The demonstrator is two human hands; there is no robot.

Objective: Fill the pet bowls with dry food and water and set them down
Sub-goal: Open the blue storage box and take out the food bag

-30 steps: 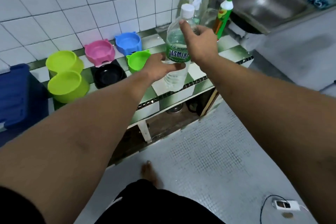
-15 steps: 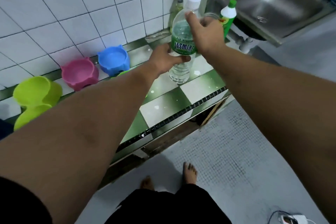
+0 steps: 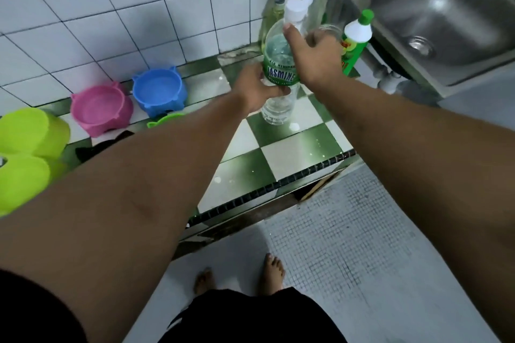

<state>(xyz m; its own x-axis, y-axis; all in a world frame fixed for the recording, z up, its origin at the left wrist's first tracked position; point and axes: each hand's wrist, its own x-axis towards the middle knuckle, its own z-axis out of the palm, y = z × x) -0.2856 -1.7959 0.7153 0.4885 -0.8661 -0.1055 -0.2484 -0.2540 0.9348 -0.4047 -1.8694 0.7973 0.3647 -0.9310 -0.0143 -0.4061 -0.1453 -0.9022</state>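
**Checkered counter (image 3: 295,153): water bottle (image 3: 278,61) capped, filling not begun**

At 12 o'clock the left hand (image 3: 255,86) grips the upright water bottle; the right hand (image 3: 315,61) wraps its shoulder under the cap (image 3: 295,8). At 10 o'clock the pink bowl (image 3: 97,106) and blue bowl (image 3: 157,89) look unfilled. Bare tiles run to the counter's 5 o'clock edge.

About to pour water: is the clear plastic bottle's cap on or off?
On. The white cap sits atop the clear, green-labelled plastic water bottle; the left hand grips its label, the right hand its shoulder below the cap.
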